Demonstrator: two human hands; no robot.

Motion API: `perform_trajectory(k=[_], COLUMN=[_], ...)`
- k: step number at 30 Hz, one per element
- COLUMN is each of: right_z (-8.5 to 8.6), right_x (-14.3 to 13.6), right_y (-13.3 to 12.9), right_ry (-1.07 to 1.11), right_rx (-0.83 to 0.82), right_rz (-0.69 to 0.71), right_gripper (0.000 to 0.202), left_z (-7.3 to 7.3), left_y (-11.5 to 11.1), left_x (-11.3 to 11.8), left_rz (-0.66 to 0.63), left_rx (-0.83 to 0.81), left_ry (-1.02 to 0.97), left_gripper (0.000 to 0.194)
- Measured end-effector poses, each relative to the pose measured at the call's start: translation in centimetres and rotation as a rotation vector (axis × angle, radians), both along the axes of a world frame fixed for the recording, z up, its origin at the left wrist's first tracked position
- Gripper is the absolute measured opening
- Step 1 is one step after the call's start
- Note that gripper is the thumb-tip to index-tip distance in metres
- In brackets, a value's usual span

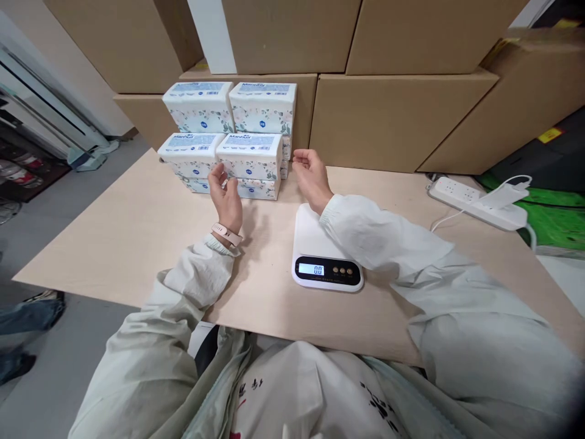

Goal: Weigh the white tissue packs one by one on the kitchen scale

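White tissue packs with a floral print stand in stacks on the wooden table, two columns in front and two taller ones behind. My left hand (226,198) is just in front of the front right pack (250,156), its fingers curled but apart and nothing in them. To the right of the stacks is my right hand (312,177), open, its fingers pointing at the packs with a small gap between. Partly under my right forearm lies a white digital scale (311,235). Its display reads 0.0, and nothing rests on the visible part of its plate.
Cardboard boxes (365,122) are piled along the back of the table (137,244). A white power strip (478,202) with a plugged-in charger and cable lies at the right. On the floor at the left, another person's legs (30,317) show.
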State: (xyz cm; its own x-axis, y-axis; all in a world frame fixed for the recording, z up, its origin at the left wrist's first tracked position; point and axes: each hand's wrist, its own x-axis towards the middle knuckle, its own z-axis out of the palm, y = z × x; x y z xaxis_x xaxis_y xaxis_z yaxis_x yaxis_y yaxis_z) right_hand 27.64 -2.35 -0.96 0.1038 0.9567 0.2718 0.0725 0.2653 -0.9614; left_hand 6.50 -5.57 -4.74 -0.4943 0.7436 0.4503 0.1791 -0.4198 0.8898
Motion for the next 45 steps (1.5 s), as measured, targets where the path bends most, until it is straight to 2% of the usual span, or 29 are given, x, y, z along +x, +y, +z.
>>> perform_trajectory(k=[4, 8, 13, 15, 17, 19, 21, 25, 30, 34, 36, 39, 42, 45], right_z=[-0.8, -1.2, -1.4, -1.5, -1.7, -2.0, -2.3, -2.4, -0.6, 1.4, 2.6, 3.8, 3.4, 1.1], right_x=[-0.1, -0.2, -0.1, 0.0, 0.0, -0.2, -0.6, -1.6, -2.1, -0.8, 1.1, 5.3, 9.3, 11.5], right_y=[0.4, 0.6, 0.8, 1.2, 1.7, 2.3, 2.8, 2.9, 1.4, -1.5, -4.2, -10.0, -16.0, -19.8], right_ry=[0.019, 0.03, 0.078, 0.085, 0.097, 0.112, 0.127, 0.131, 0.076, 0.044, 0.016, -0.062, -0.135, -0.166], right_rx=[0.006, 0.0, -0.075, -0.097, -0.123, -0.149, -0.179, -0.249, -0.305, -0.265, -0.214, -0.093, -0.024, -0.043], right_rz=[0.029, 0.039, 0.03, 0.032, 0.04, 0.054, 0.082, 0.163, 0.221, 0.298, 0.303, 0.291, 0.234, 0.174], right_gripper=[0.022, 0.021, 0.021, 0.022, 0.024, 0.029, 0.036, 0.051, 0.075, 0.08, 0.077, 0.073, 0.067, 0.066], left_z=[0.1, 0.4, 0.9, 1.0, 1.1, 1.2, 1.2, 1.3, 1.4, 2.7, 3.6, 4.2, 3.5, 2.1], left_y=[0.4, 1.0, 1.3, 1.5, 1.6, 1.6, 1.3, 0.9, 0.9, -0.7, -3.1, -8.0, -12.3, -14.3], left_x=[0.3, 0.2, 0.2, 0.2, 0.1, 0.1, 0.2, 0.6, 0.1, 0.9, 2.0, 4.1, 6.1, 7.3], left_rz=[-0.036, -0.053, -0.076, -0.056, -0.008, 0.036, 0.031, -0.043, -0.113, -0.42, -0.546, -0.666, -0.789, -0.886], left_rx=[-0.028, -0.039, -0.155, -0.158, -0.107, -0.065, -0.066, -0.052, -0.04, 0.006, 0.009, -0.019, -0.02, -0.006], left_ry=[-0.011, -0.053, -0.136, -0.132, -0.083, -0.013, 0.038, 0.012, -0.089, -0.06, -0.046, -0.02, 0.033, 0.102], left_gripper=[0.054, 0.055, 0.059, 0.056, 0.044, 0.032, 0.028, 0.04, 0.049, 0.062, 0.057, 0.052, 0.059, 0.064])
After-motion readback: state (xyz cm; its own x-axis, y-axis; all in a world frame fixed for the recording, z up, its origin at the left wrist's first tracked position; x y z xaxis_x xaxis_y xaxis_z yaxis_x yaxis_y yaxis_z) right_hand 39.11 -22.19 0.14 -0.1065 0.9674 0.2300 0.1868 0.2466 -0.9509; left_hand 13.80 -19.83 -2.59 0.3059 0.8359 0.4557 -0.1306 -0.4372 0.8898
